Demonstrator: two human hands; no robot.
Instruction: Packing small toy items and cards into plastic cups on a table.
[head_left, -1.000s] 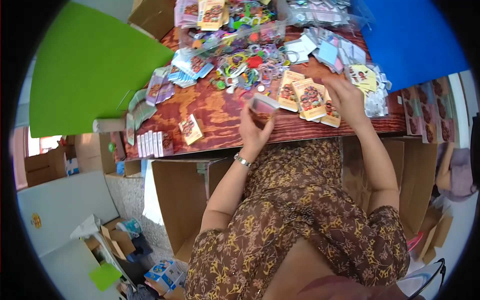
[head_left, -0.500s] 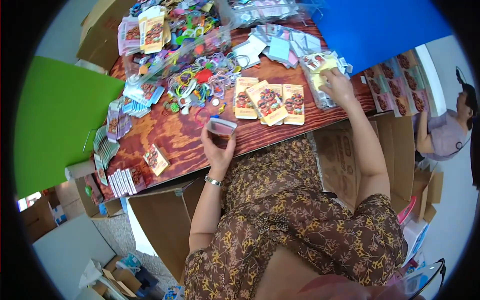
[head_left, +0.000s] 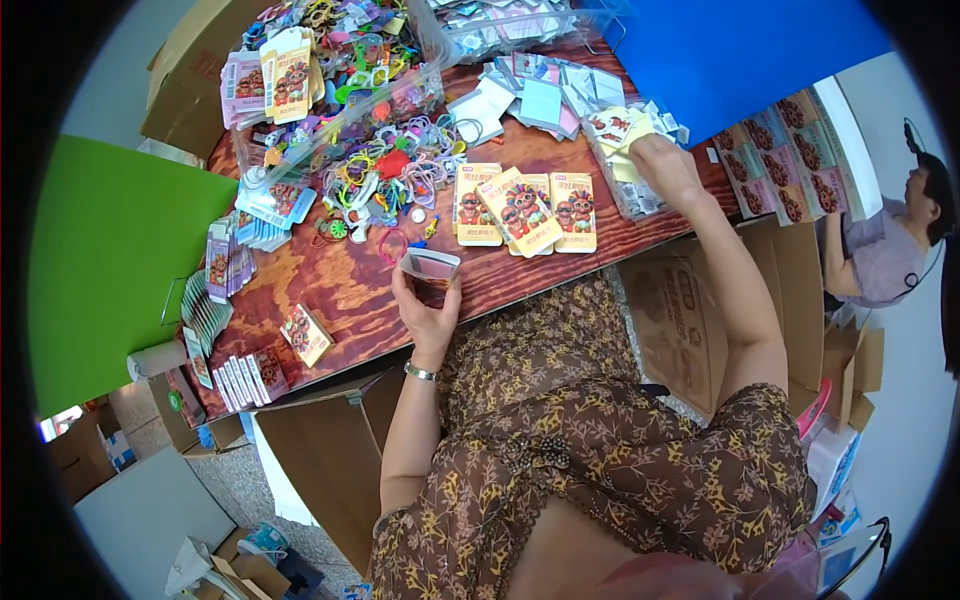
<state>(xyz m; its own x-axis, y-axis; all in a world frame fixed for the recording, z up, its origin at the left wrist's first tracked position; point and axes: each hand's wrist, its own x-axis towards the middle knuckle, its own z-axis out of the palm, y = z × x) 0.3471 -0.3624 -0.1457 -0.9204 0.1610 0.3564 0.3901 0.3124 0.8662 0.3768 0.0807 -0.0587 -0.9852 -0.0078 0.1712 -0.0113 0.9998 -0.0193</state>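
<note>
My left hand (head_left: 428, 318) grips a small open-topped card box (head_left: 432, 266) near the table's front edge, its open end facing up. Over at the right, my right hand (head_left: 668, 172) reaches into a clear plastic tub (head_left: 630, 200) of small papers and packets. Its fingers are closed on a pale yellow paper (head_left: 636, 130), partly hidden by the hand. Several flat yellow boxes (head_left: 524, 212) with cartoon prints lie overlapping between my hands. Beyond my left hand is a pink hair tie (head_left: 393, 245).
A clear bin (head_left: 350, 112) and a heap of colourful hair ties (head_left: 385, 180) fill the back left. Loose packets (head_left: 540, 100) lie at the back. Box stacks (head_left: 240, 384) and a single yellow box (head_left: 306, 335) sit at left. A person (head_left: 885, 240) is at far right.
My view has shifted slightly, so the table items sit a little further left. Both hands stay in much the same places, the left still holding the box, the right still at the tub.
</note>
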